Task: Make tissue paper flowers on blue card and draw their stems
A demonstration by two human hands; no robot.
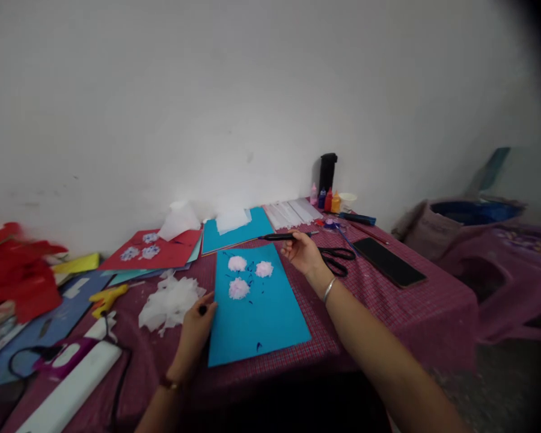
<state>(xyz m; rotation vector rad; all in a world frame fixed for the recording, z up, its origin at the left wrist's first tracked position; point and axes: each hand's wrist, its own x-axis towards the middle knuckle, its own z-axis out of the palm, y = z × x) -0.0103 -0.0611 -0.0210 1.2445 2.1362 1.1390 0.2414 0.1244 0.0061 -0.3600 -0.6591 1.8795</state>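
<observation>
A black pen (277,237) is pinched between the fingers of my right hand (303,251), held above the far right corner of a blue sheet (261,328). The sheet carries three fluffy whitish-pink paper flowers (238,288) and dark blue marks among them. My left hand (199,322) is closed at the sheet's left edge, with the round end of a small black pen cap (202,310) showing in it. Beside that hand lies a heap of crumpled white tissue paper (171,302). Black-handled scissors (338,258) rest right of my right hand.
A red sheet with flowers (171,255) lies at the back left. A yellow glue gun (108,299) and a white power strip (70,385) are at the left. Paint bottles (329,199) stand by the wall; a dark phone (390,262) lies at the right.
</observation>
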